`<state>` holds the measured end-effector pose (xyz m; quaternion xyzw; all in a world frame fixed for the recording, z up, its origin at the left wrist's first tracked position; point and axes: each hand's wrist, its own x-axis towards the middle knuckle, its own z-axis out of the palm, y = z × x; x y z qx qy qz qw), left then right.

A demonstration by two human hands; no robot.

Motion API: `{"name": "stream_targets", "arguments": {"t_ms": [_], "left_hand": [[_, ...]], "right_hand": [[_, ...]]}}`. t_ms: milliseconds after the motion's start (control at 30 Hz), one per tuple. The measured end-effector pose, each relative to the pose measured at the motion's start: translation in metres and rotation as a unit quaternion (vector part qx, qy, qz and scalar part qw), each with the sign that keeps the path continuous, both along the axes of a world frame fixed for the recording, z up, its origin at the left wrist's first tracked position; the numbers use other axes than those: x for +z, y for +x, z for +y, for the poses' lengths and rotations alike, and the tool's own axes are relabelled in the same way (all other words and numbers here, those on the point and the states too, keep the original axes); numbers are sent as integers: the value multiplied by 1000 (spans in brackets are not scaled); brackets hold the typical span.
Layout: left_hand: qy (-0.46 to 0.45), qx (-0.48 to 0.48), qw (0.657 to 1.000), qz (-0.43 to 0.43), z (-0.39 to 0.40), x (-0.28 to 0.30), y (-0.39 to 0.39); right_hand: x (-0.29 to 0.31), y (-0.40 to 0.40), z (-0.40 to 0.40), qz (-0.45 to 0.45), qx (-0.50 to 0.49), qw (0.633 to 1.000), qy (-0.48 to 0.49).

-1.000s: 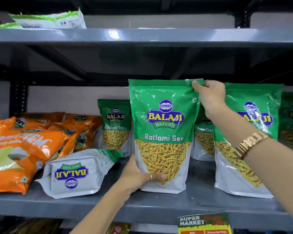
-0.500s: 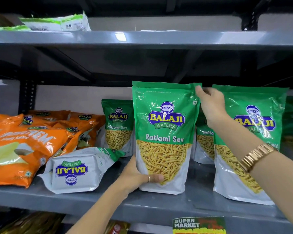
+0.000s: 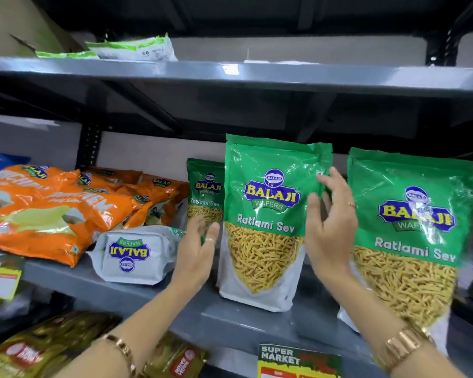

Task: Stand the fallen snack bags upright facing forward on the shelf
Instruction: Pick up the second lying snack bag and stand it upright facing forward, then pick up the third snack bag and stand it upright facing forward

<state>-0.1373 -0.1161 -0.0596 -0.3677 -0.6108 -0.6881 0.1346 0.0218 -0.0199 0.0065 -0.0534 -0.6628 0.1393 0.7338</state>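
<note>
Grey shelf (image 3: 153, 293): green sev bag (image 3: 268, 222) upright nr front edge, between left hand (image 3: 198, 255) & right hand (image 3: 331, 225), both open, holding nothing.

You have 1 upright bag (image 3: 268, 222) between your hands on the shelf (image 3: 257, 320); a fallen bag (image 3: 131, 255) lies left, another upright bag (image 3: 410, 236) right.
</note>
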Motion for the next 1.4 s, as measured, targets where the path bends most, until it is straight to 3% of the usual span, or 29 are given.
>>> {"name": "stream_targets", "arguments": {"t_ms": [100, 367, 533, 600, 667, 767, 867, 1000, 1200, 1400], "left_hand": [[9, 68, 998, 7, -22, 31, -14], [-172, 172, 970, -23, -88, 61, -86], [-298, 141, 942, -56, -127, 55, -123], [-337, 81, 931, -110, -138, 51, -136], [-362, -28, 912, -191, -146, 46, -145], [-386, -174, 854, -302, -148, 38, -158], [-348, -259, 830, -349, -147, 33, -162], [-311, -279, 834, -360, -150, 31, -159], [-323, -291, 835, -338, -156, 41, -156], [-324, -292, 847, -303, -153, 73, -153]], "right_hand": [[-19, -11, -11, 11, 25, 998, 51], [-34, -62, -61, -44, 53, 996, 55], [-37, -118, -94, -187, 32, 977, -92], [-40, -140, -100, -275, 6, 939, -204], [-42, -158, -105, -352, 27, 869, -347], [-48, -174, -109, -335, 187, 770, -510], [-49, -175, -108, -306, 269, 722, -559], [-43, -169, -108, -321, 288, 685, -588], [-24, -162, -102, -364, 283, 676, -575], [-1, -156, -91, -371, 268, 702, -546]]}}
